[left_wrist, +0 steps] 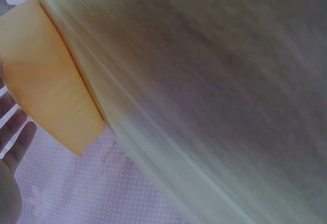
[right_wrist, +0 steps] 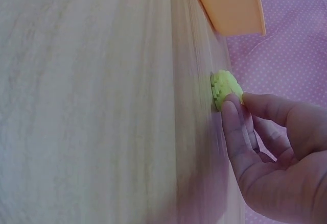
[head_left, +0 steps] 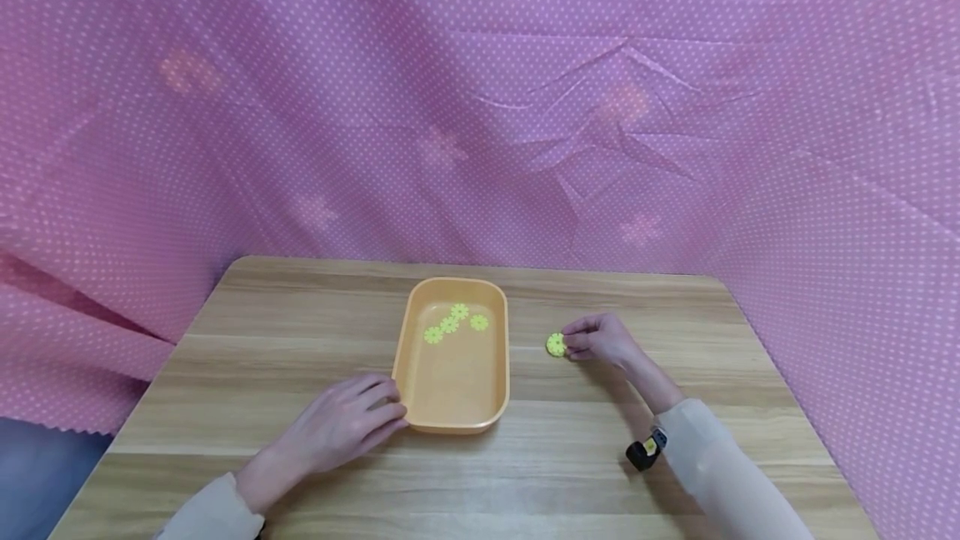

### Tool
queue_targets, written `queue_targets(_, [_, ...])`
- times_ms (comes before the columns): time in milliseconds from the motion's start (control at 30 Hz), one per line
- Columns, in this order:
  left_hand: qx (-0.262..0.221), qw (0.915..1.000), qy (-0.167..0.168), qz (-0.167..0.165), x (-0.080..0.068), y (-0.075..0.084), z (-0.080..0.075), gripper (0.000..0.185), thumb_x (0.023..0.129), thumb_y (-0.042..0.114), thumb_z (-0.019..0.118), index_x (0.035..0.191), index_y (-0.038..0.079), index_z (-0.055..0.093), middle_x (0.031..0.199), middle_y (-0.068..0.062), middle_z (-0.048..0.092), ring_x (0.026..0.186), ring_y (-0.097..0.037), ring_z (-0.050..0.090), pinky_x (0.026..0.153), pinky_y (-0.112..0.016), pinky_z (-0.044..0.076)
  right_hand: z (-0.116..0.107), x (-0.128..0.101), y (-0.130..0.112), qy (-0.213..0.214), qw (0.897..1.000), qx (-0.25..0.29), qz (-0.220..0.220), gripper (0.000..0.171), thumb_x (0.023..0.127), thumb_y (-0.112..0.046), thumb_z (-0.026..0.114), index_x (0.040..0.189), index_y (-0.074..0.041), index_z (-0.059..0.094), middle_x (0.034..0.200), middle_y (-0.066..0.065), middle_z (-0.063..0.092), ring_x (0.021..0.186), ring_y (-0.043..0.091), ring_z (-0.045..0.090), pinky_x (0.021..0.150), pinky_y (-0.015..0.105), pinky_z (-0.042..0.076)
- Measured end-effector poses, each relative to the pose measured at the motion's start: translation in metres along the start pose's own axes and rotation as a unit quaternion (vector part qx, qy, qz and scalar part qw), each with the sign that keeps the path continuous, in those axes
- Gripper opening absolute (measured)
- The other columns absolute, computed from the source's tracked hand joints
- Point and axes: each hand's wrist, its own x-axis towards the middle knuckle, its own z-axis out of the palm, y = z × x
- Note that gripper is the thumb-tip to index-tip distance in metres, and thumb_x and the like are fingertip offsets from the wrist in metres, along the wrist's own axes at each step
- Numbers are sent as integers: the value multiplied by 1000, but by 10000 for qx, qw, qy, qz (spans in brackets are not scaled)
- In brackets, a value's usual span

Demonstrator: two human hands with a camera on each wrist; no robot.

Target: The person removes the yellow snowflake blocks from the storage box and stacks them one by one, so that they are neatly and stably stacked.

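Note:
My right hand (head_left: pixel 603 342) pinches a small stack of yellow-green flower-shaped discs (head_left: pixel 556 345) low over the table, to the right of an orange tray (head_left: pixel 453 390). In the right wrist view, thumb and fingertips grip the stack (right_wrist: pixel 223 87) from one side, and its several notched layers show at the edge. At the tray's near left corner, my left hand (head_left: pixel 341 425) rests its fingers against the outer wall. The left wrist view has these fingers (left_wrist: pixel 21 143) spread and fairly straight beside the tray's side (left_wrist: pixel 51 76). Several matching loose discs (head_left: pixel 448 325) lie in the tray's far half.
A wood-grain table (head_left: pixel 300 307) carries the tray near its middle. Pink dotted cloth (head_left: pixel 525 148) hangs behind the table and along both sides. A black band with a small device (head_left: pixel 645 450) is on the right wrist.

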Motion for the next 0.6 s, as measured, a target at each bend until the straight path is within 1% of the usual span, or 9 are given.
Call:
queue_targets(133, [-9, 10000, 30, 27, 1, 0, 0, 14, 91, 30, 65, 90, 17, 71, 93, 2, 66, 93, -18, 64, 82, -35, 58, 1, 1, 1, 51, 10000, -65, 39, 34, 87, 4, 64, 117, 18, 57, 102, 27, 71, 73, 15, 71, 76, 32, 62])
queue_targets(367, [-19, 10000, 24, 48, 2, 0, -1, 13, 89, 29, 67, 90, 17, 71, 93, 1, 66, 93, -18, 64, 83, -35, 58, 1, 3, 4, 65, 9998, -174, 69, 32, 88, 2, 64, 116, 16, 59, 93, 19, 74, 71, 13, 70, 73, 29, 62])
queue_targets(600, [-27, 10000, -18, 32, 0, 1, 0, 12, 88, 29, 68, 91, 17, 71, 93, 1, 67, 94, -17, 64, 82, -35, 58, 0, 3, 7, 18, 9997, -244, 52, 33, 88, 1, 63, 118, 16, 58, 100, 22, 73, 74, 13, 71, 74, 28, 62])
